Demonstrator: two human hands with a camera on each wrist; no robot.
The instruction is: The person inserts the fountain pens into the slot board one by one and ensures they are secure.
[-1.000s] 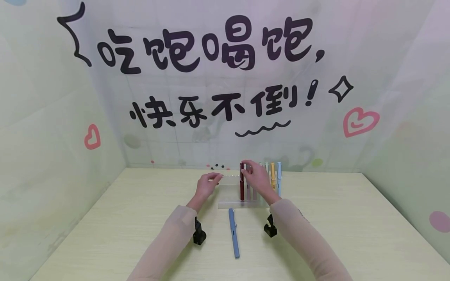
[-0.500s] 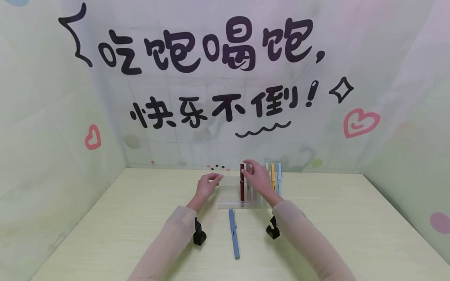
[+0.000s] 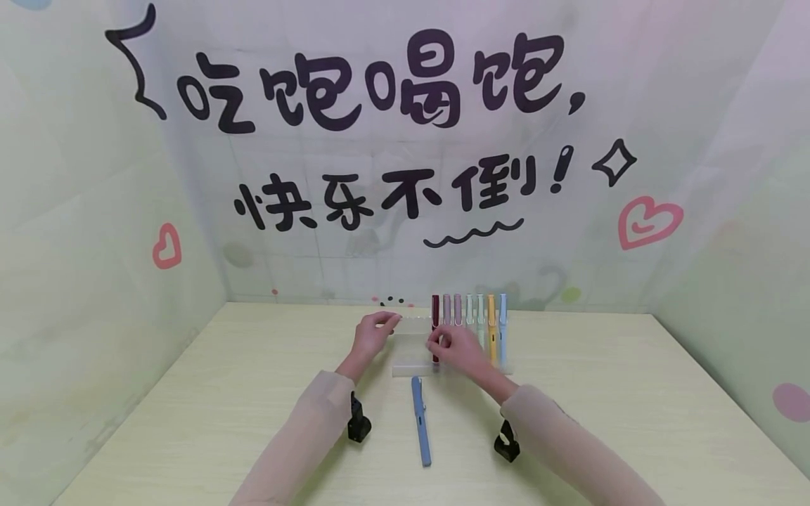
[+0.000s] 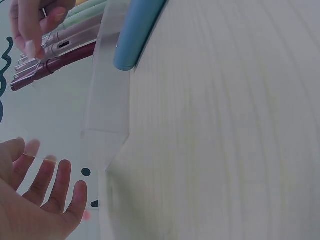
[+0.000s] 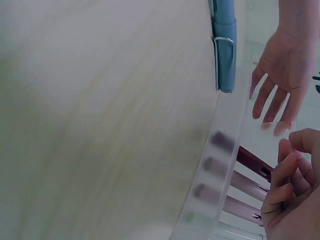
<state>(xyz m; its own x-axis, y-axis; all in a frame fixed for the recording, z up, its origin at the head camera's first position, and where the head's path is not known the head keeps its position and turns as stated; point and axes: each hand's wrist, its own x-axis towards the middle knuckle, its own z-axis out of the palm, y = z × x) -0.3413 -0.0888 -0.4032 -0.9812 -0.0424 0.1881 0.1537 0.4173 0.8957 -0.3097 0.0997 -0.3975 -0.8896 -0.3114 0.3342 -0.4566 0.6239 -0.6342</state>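
Note:
A clear plastic pen stand (image 3: pixel 410 370) stands near the back wall, several capped pens upright in its right part. My left hand (image 3: pixel 372 337) pinches the stand's upper left edge between thumb and fingers. In front of the row, my right hand (image 3: pixel 465 349) hangs with loosely curled fingers and holds nothing, its fingertips close to the dark red pen (image 3: pixel 435 308), the leftmost one. It covers the lower parts of the mauve pens (image 3: pixel 458 307) beside it. On the table before the stand lies a blue pen (image 3: pixel 421 422), clip end toward the stand.
Pale green pens (image 3: pixel 480 309), a yellow pen (image 3: pixel 491 330) and a light blue pen (image 3: pixel 503 327) fill the right end of the row. Behind the wooden table (image 3: pixel 209 422) hangs a printed cloth wall (image 3: pixel 329 267); similar cloth walls flank both sides.
My right hand has let go of the dark red pen's top and come down in front of the stand. The pen stays upright in its place. My left hand has not moved.

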